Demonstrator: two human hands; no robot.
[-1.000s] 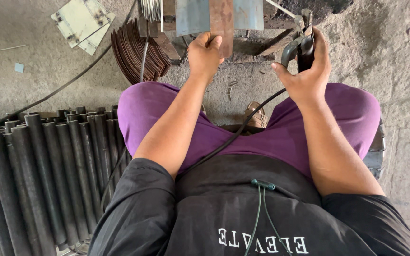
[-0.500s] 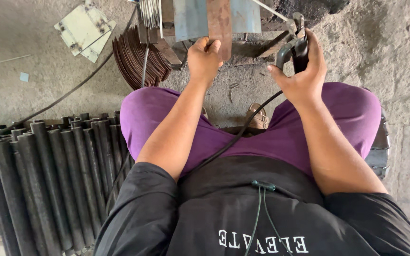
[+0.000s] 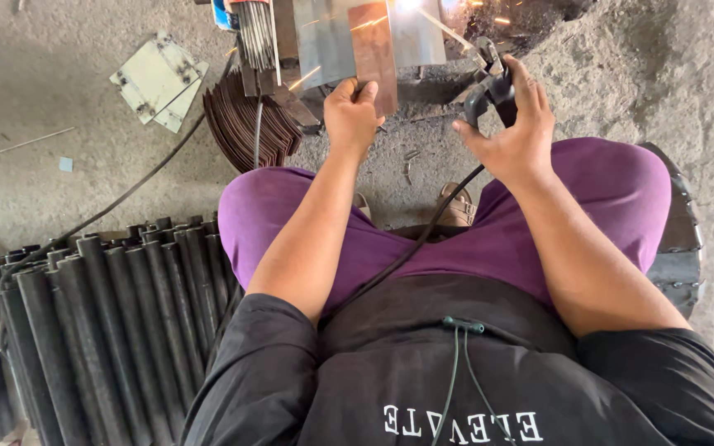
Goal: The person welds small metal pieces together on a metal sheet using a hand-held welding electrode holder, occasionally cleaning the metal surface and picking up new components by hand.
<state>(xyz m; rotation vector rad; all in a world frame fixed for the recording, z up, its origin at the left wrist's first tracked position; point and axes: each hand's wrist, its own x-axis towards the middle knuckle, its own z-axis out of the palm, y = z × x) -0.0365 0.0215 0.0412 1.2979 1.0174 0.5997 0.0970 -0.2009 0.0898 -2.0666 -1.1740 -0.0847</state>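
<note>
Nearest us, beside our left knee, lies a bank of dark steel pipes [image 3: 101, 322]. A black cable [image 3: 411, 248] runs up between our purple-clad legs to the electrode holder [image 3: 489, 87] — our right hand [image 3: 510, 132] is clenched around its grip, the thin rod [image 3: 448, 33] reaching toward sparks at the top edge. Our left hand [image 3: 353, 111] grasps the lower end of a rusty flat strip [image 3: 378, 49], held against a grey steel plate [image 3: 328, 33]. Further left — a fanned stack of curved brown metal pieces [image 3: 245, 124] and pale bracket plates [image 3: 159, 78].
</note>
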